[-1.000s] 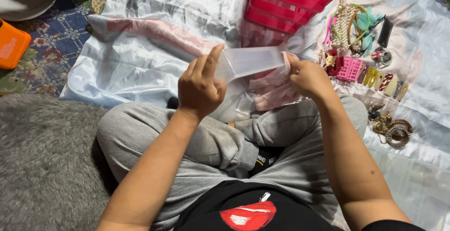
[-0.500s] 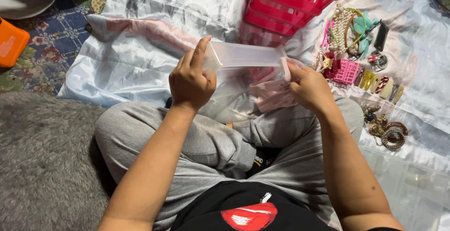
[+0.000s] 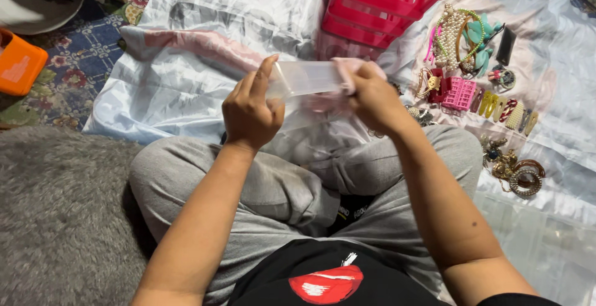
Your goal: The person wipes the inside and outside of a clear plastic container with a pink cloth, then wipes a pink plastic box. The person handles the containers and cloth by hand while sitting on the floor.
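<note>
Both hands meet above the crossed legs, holding one small clear plastic drawer-like box [image 3: 305, 77] between them. Left hand [image 3: 249, 112] grips the box's left end, fingers curled round it, index finger raised along the near edge. Right hand [image 3: 370, 98] clasps the right end, fingers closed, with a pale pink cloth [image 3: 345, 68] bunched under the fingertips against the box. Box sits level, off the sheet, just in front of the pink plastic drawer unit [image 3: 385, 4].

Head view, ground: person sits cross-legged in grey trousers [image 3: 273, 185] on a shiny white satin sheet [image 3: 186, 57] spread over a patterned blue carpet [image 3: 74, 57]. Drawer unit stands toward the sheet's far edge, centre. Toward the sheet's right edge lie accessories: a heap of pearl bead necklaces [image 3: 448, 32], a small pink plastic basket [image 3: 460, 93] just beside them, a row of hair clips [image 3: 509, 110] right of the basket, and round gold bangles [image 3: 524, 178] nearer the right knee. Off the sheet's left edge: an orange plastic container [image 3: 18, 70] on the carpet, and a grey shaggy rug [image 3: 56, 219] at the near left.
</note>
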